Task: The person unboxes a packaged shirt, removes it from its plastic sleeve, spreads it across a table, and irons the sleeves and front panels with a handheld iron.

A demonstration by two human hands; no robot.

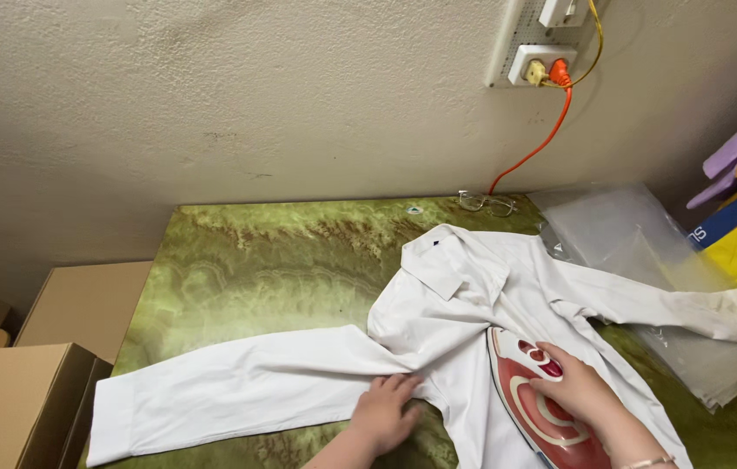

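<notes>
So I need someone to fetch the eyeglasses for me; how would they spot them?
Start at the green marbled tabletop and follow its far edge along the beige wall. Just beyond the collar of the spread white long-sleeved shirt, under the hanging orange cord, lie the clear-framed eyeglasses, the only thin wire-like see-through thing there.

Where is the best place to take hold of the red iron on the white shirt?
Probably by its top handle, from above and from its rear, as the right hand does. The red iron lies soleplate down on the white shirt, tip pointing toward the collar.
</notes>
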